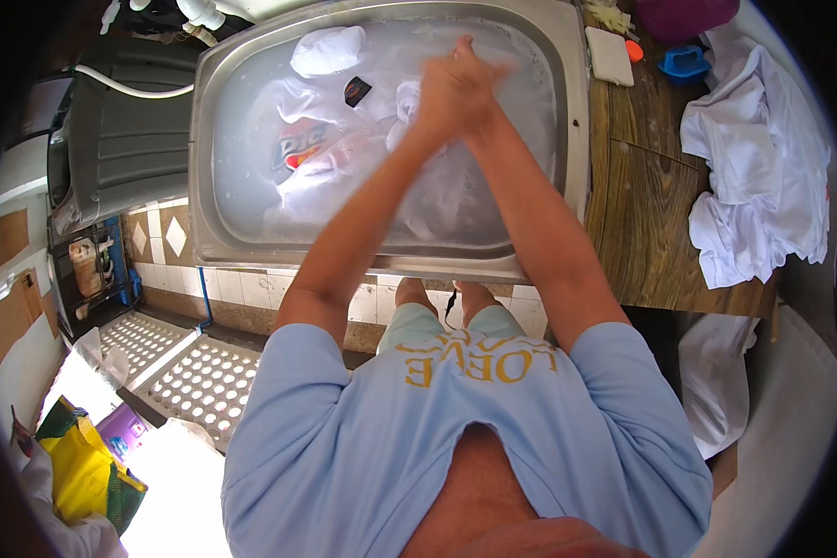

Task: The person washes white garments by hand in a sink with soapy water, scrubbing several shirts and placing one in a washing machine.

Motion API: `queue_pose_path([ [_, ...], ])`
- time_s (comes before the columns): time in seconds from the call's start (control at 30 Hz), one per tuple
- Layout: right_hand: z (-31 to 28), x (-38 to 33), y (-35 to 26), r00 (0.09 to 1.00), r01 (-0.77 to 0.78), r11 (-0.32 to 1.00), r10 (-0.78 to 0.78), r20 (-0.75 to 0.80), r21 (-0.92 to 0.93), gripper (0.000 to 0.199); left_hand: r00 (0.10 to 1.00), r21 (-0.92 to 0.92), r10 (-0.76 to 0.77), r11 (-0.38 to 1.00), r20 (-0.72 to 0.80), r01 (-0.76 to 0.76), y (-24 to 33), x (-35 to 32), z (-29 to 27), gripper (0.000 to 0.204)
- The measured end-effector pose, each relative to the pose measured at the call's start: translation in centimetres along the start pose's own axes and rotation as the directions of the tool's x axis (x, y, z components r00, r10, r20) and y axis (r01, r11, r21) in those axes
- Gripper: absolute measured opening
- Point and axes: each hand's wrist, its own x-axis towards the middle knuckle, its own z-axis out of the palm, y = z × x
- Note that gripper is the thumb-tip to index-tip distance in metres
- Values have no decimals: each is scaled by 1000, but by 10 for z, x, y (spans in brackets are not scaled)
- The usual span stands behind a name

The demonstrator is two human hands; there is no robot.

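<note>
Two hands, left hand [442, 93] and right hand [474, 88], pressed together, blurred, over white garment [325, 149] with red-blue label, steel sink [205, 139].

both hands, left hand [440, 98] and right hand [474, 84], pressed together and motion-blurred over white garment [344, 139] soaking in cloudy water in steel sink [200, 149], pile of white clothes [763, 167] on wooden counter [646, 214] to the right

The one camera sits on my head and looks steeply down over my chest, close above the metal sink [205, 186] in front of me. Its fisheye bends the wooden bench [642, 214] on my right and the tiled floor [186, 372] below left.
</note>
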Motion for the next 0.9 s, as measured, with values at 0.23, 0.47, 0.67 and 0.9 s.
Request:
queue_pose_path([
  [0.23, 33, -5, 7, 928, -180, 979, 203, -314, 99, 41, 993, 250, -92, 966, 69, 72, -18, 21, -14, 18],
  [0.47, -3, 6, 11, 996, -38, 997, 44, -80, 73, 42, 980, 255, 190, 946, 63, -200, 0, -4, 5, 27],
  [0.67, 9, 16, -4, 952, -64, 997, 76, -298, 50, 40, 929, -127, -370, 923, -26, 364, -28, 21, -40, 50],
  [0.9, 5, 18, -3, 950, -61, 998, 51, -307, -24, 46, 811, -299, -583, 767, 43, 567, -9, 13, -58, 51],
])
